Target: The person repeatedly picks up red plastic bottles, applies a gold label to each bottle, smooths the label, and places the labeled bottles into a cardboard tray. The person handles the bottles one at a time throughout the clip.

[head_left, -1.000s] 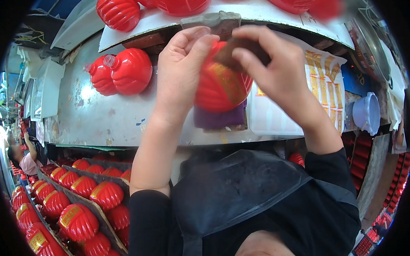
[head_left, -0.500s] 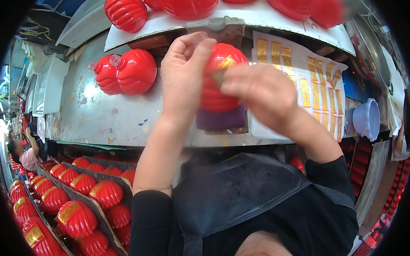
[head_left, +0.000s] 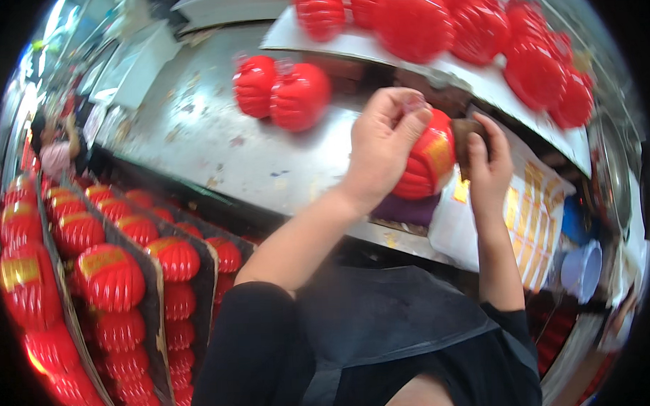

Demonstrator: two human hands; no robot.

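Observation:
A round, ribbed red plastic lantern body (head_left: 418, 172) with a gold label (head_left: 438, 154) rests on a purple pad (head_left: 411, 211) at the bench's front edge. My left hand (head_left: 389, 142) is closed on its clear neck, thumb and fingers pinching it from above. In my right hand (head_left: 491, 165) is a dark brown block (head_left: 463, 137), with the fingers bent round its outer side. The block stands close to the label's right end; whether it touches I cannot tell.
Two red lantern bodies (head_left: 300, 98) stand left on the grey bench (head_left: 193, 129). Several more line a white shelf (head_left: 377, 52) behind. Gold label strips lie on a white sheet (head_left: 451, 231) at right, near a pale blue bucket (head_left: 581, 271). Racks of labelled lanterns (head_left: 111, 276) fill the lower left; a person (head_left: 57, 156) is beyond.
The whole view has turned and shifted, so the bench appears tilted. My right hand was a blur across the lantern's label and is now at its right side with the block.

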